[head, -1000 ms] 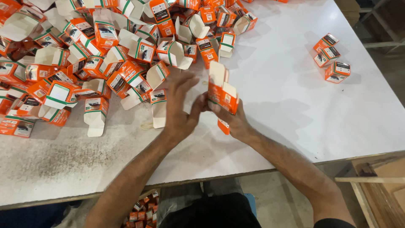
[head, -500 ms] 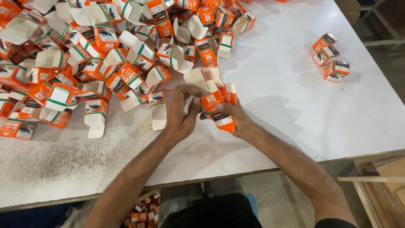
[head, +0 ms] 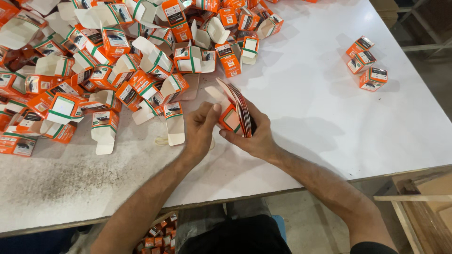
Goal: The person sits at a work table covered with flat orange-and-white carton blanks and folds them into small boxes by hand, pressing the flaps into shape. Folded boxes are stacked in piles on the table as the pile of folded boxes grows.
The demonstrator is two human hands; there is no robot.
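Between the two hands, just above the near part of the white table (head: 329, 122), a small stack of flattened orange cartons (head: 238, 113) is standing on edge. The right hand (head: 254, 136) is cupping it from below and behind, fingers wrapped around the far side, gripping firmly. The left hand (head: 200, 129) is coming in from the other side, thumb and fingertips pinching the near face of the stack by its green-bordered panel. Both hands are clamping the same bundle; how many cartons are in it is hard to tell, since the edges are blurring together.

Just beside the left hand, an open carton (head: 174, 122) is lying with its white flap stretched toward the table edge. Beyond it, a big heap of half-folded orange cartons (head: 117, 61) is sprawling across the far left of the table, flaps sticking up every which way. Well apart, far right, three closed little boxes (head: 367, 63) are sitting in a tight cluster. Under the table edge, more orange boxes (head: 157, 233) are showing on the floor.
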